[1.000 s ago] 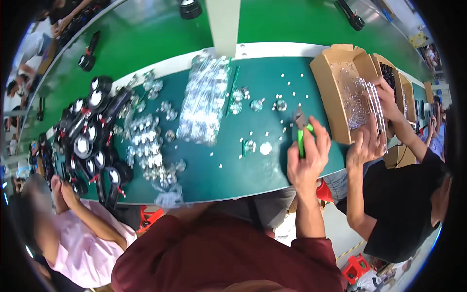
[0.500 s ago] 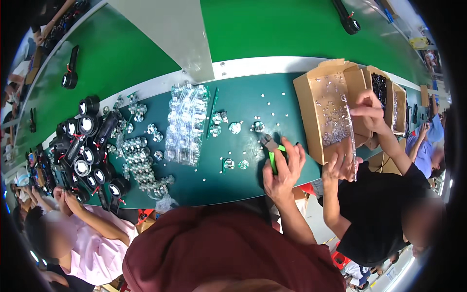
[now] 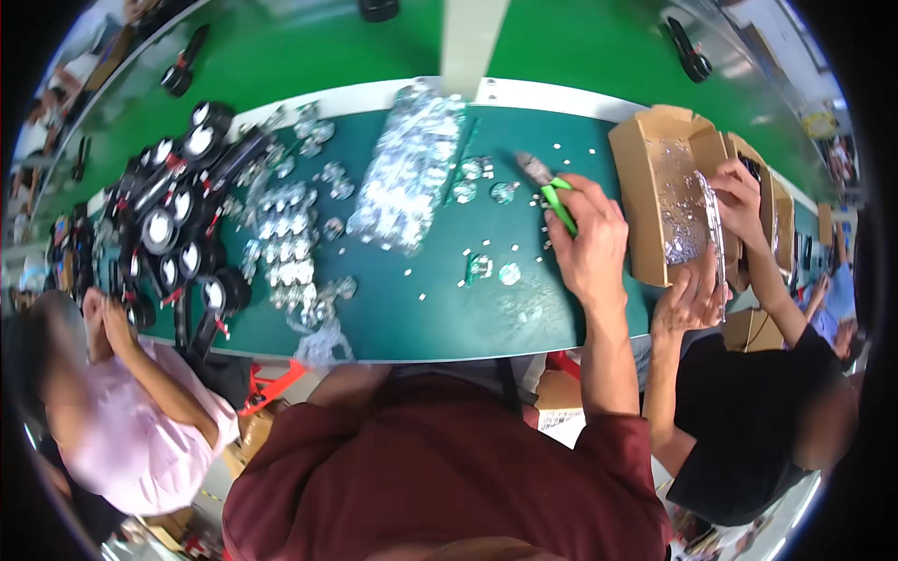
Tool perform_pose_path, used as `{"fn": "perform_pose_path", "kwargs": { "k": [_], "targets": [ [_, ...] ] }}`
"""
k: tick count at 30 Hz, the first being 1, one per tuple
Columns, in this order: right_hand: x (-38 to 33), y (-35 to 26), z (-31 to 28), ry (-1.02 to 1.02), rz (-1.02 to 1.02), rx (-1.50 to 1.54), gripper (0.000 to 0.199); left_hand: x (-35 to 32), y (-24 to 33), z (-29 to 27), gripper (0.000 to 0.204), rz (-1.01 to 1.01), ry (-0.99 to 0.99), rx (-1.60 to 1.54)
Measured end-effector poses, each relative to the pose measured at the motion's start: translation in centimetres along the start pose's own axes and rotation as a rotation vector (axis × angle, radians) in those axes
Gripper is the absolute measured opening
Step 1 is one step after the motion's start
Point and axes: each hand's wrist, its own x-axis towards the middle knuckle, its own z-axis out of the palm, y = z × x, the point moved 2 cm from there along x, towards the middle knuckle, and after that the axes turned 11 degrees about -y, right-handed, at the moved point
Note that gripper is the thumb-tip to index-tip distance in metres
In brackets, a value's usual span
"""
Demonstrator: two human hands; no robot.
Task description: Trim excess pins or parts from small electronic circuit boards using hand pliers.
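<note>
My right hand is closed around a pair of green-handled cutting pliers, held over the green table. Their metal jaws point toward the far left, near a small round circuit board. Another round board sits left of it. Nearer me lie a green board piece with metallic parts and a pale round board. Small white bits are scattered around the pliers; what lies directly under my fingers is hidden. My left hand is out of sight; only part of that arm shows below the table edge.
A clear-wrapped bundle of boards lies left of centre, beside rows of small boards. Farther left is a pile of black round-headed devices. Cardboard boxes stand at right, where a co-worker's hands hold a shiny strip. Another person sits at left.
The whole view has shifted, with table items appearing higher and farther right. My right hand has moved the pliers forward, away from me, still gripping them.
</note>
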Motion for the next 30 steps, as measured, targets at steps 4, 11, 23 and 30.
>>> {"fn": "perform_pose_path", "kwargs": {
  "k": [4, 11, 23, 30],
  "targets": [
    [0.5, 0.5, 0.6, 0.018, -0.047, -0.125, 0.028, 9.3, -16.0, 9.0, 0.031, -0.394, -0.099, 0.569],
    [-1.3, 2.4, -0.4, 0.178, -0.045, 0.133, 0.016, 5.6, -15.9, 18.0, 0.030, -0.710, -0.089, 0.722],
    [-10.9, -14.1, -3.2, 0.047, -0.425, 0.748, 0.018, 13.5, -9.7, 23.2, 0.035, -0.105, 0.335, 0.361],
    [-12.7, -13.6, -4.6, 0.064, -0.379, 0.724, 0.017, 13.3, -11.2, 23.1, 0.030, -0.137, 0.242, 0.282]
  ]
}}
